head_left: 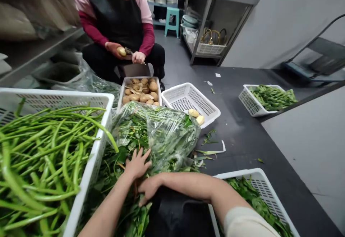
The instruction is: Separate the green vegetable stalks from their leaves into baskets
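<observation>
A heap of leafy greens [107, 170] lies at the centre, partly under a clear plastic bag [172, 129] of more greens. My left hand [138, 164] rests on the heap beside the bag's near edge, its fingers spread. Just below and to its right, my right hand [149, 188] reaches into the leaves; its fingertips are partly hidden, and what they hold, if anything, cannot be made out. On the left stands a white basket [94, 158] full of long green stems [45, 165].
Across from me a seated person [115, 21] holds a potato and a tool. Nearby are a basket of potatoes [141, 91] and a white basket [188, 98] with peeled ones. Baskets of greens stand at lower right [269, 190] and far right [250, 102].
</observation>
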{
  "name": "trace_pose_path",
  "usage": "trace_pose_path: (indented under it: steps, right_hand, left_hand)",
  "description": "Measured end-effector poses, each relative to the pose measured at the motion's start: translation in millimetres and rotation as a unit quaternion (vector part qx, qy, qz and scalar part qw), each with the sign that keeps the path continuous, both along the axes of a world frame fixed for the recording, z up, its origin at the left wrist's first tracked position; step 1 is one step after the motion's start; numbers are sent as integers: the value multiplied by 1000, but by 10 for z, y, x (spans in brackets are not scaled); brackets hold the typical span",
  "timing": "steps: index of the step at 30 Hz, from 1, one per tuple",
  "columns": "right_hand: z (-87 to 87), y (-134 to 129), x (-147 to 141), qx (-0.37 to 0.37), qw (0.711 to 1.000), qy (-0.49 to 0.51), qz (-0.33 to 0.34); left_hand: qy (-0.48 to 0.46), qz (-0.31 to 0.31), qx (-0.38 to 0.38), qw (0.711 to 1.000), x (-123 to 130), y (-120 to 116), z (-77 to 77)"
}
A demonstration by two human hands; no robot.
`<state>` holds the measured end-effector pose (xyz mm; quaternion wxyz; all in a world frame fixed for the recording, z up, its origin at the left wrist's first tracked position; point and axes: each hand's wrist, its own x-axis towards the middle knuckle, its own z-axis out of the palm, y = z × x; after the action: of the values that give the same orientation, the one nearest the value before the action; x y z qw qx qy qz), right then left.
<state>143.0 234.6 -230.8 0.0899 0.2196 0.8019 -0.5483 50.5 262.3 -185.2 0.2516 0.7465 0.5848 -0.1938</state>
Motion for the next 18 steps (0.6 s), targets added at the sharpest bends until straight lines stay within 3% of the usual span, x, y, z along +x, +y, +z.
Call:
trace_pose_path:
  steps: [2,4,6,7,9,14,16,18]
  right_hand:
    - [242,154,82,-48,995,-10,81]
    - [499,405,201,-47,994,-15,94]
    - [679,643,318,92,990,-91,-48]
    - [727,731,381,172,967,-142,-120]
    - [766,840,558,282,907,-231,-209]
    - [939,988,1397,333,830,-351,-277]
    - [1119,1083,1681,356,797,-378,-308]
    - [1320,1193,1781,389,772,-378,-331]
  left_hand:
    - [42,4,-74,996,-163,-246,-184]
    - [62,-15,-70,995,-281,-513,-271]
    - [72,-27,-59,995,-321,-727,-272]
    - [76,-25,-60,995,-319,-802,-251]
    - [81,-14,-69,994,-301,-888,-186]
    - [56,8,-78,995,-278,-835,126]
    - [34,11,-24,999,-208,-706,310]
    - [-53,30,57,997,-67,-491,473]
